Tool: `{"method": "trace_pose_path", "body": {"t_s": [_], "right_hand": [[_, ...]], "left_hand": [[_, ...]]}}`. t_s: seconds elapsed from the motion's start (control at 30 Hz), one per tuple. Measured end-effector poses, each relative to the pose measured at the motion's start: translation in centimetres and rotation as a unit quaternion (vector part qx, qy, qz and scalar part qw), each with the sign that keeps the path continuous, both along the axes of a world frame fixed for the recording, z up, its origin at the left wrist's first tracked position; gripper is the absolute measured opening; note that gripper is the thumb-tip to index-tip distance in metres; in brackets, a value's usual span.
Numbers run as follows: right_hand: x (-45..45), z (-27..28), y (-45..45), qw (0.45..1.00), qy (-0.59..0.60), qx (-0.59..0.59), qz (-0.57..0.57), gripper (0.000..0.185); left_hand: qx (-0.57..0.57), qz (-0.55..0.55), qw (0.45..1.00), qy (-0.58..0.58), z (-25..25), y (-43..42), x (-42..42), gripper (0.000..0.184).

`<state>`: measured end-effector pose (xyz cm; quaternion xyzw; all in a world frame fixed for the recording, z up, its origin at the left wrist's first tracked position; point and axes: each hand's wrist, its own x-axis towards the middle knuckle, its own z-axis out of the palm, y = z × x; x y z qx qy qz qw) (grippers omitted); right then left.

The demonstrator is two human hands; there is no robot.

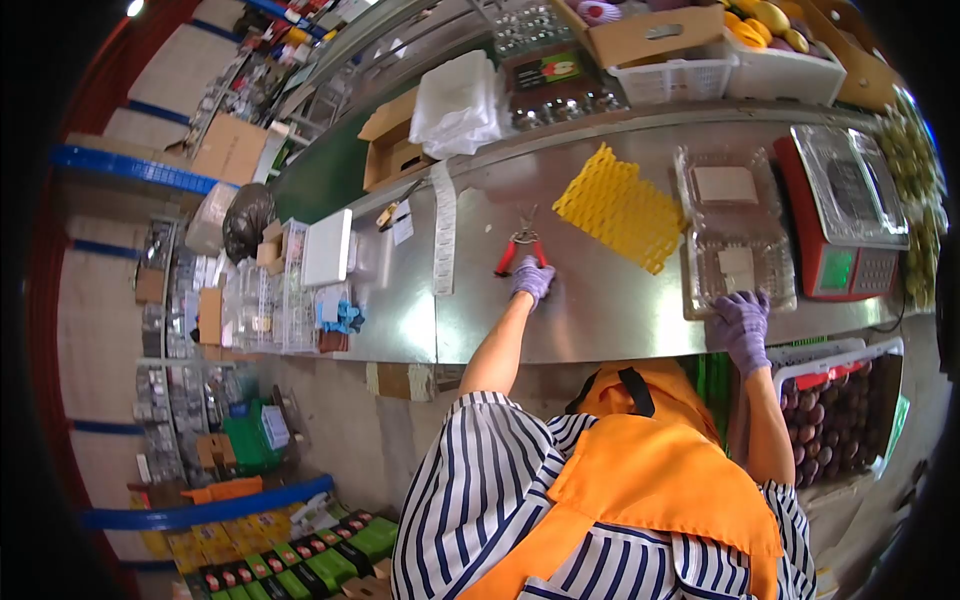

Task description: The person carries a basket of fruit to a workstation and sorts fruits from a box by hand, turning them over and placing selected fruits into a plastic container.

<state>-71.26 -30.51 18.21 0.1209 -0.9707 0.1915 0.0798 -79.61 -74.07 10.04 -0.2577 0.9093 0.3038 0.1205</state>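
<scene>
My left hand (533, 280), in a purple glove, is at the handles of red-handled pliers (521, 243) that lie on the metal table (400, 325); its fingertips are too small to tell whether they grip. My right hand (742, 318), gloved too, rests at the front edge of an open clear plastic clamshell box (708, 262), its fingers bent over the rim. A small white label lies inside the box. Between my hands, farther back, lies a yellow foam net sheet (622, 208), its right edge near the box.
A red scale (828, 262) with a clear tray stands right of the box. A strip of labels (444, 230) lies left of the pliers. Fruit boxes (670, 78) and stacked clear containers (455, 100) line the back. A crate of dark round fruit (835, 420) sits below at right.
</scene>
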Motion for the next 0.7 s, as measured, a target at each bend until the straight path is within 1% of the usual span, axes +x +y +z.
{"method": "trace_pose_path", "body": {"t_s": [0.03,0.1,0.13,0.17,0.2,0.23,0.27,0.3,0.33,0.37,0.4,0.43,0.47,0.5,0.53,0.57,0.6,0.63,0.67,0.7], "right_hand": [[0.0,0.0,0.4,1.000,-0.004,-0.001,0.012,0.013],[-0.1,0.6,1.0,0.999,-0.022,0.006,0.039,0.014],[0.2,1.5,1.0,0.997,-0.032,-0.060,0.035,0.020],[0.1,3.5,0.6,0.993,-0.037,-0.107,0.034,0.029],[-0.1,5.3,0.0,0.985,-0.064,-0.155,0.029,0.032],[-0.1,6.4,-0.7,0.975,-0.095,-0.200,0.022,0.035],[-0.3,6.6,-1.7,0.950,-0.139,-0.278,0.027,0.036],[-0.4,6.6,-2.7,0.917,-0.184,-0.353,0.031,0.037],[-0.5,6.8,-3.8,0.876,-0.229,-0.424,0.034,0.038],[-0.7,7.7,-5.9,0.824,-0.270,-0.494,0.069,0.047],[-0.9,8.6,-8.4,0.801,-0.279,-0.525,0.070,0.049],[-1.2,8.9,-10.7,0.777,-0.287,-0.556,0.071,0.052],[-1.5,8.7,-12.5,0.767,-0.290,-0.569,0.063,0.053],[-1.9,7.7,-14.1,0.756,-0.292,-0.583,0.055,0.054],[-2.4,4.5,-13.6,0.749,-0.332,-0.572,0.026,0.049],[-2.8,4.8,-14.5,0.711,-0.323,-0.624,0.008,0.045],[-3.0,5.5,-14.8,0.709,-0.324,-0.626,0.002,0.044],[-3.1,6.2,-15.0,0.708,-0.324,-0.627,-0.005,0.042],[-3.2,5.8,-15.3,0.735,-0.288,-0.614,-0.014,0.039],[-3.1,5.2,-15.0,0.742,-0.283,-0.608,-0.027,0.039]], "left_hand": [[0.124,0.035,0.992,-0.014,1.0,0.9,0.5,0.025],[0.250,0.088,0.962,0.063,2.7,2.5,1.8,0.015],[0.300,0.105,0.944,0.091,2.9,3.0,2.4,0.015],[0.330,0.102,0.930,0.122,4.4,3.8,3.3,0.017],[0.349,0.094,0.922,0.139,6.1,4.8,4.1,0.016],[0.353,0.064,0.917,0.176,7.1,5.6,4.9,0.017],[0.331,0.004,0.921,0.206,7.0,5.9,5.4,0.017],[0.277,-0.063,0.917,0.281,6.0,6.6,5.8,0.017],[0.299,-0.086,0.914,0.260,8.4,7.7,6.4,0.017],[0.282,-0.131,0.906,0.287,11.3,8.9,6.8,0.016],[0.288,-0.167,0.909,0.249,11.9,9.8,7.2,0.017],[0.284,-0.223,0.907,0.217,11.3,10.5,7.4,0.017],[0.326,-0.273,0.878,0.219,13.2,11.0,7.9,0.019],[0.319,-0.302,0.843,0.310,11.0,12.3,8.4,0.023],[0.327,-0.346,0.828,0.297,11.0,12.8,8.5,0.024],[0.335,-0.390,0.810,0.282,12.0,12.8,8.2,0.025],[0.330,-0.411,0.816,0.238,12.9,12.1,7.8,0.025],[0.324,-0.433,0.818,0.193,15.0,10.7,7.2,0.025],[0.318,-0.456,0.818,0.147,16.3,9.2,6.5,0.025],[0.283,-0.443,0.843,0.116,16.8,7.5,5.0,0.023]]}}
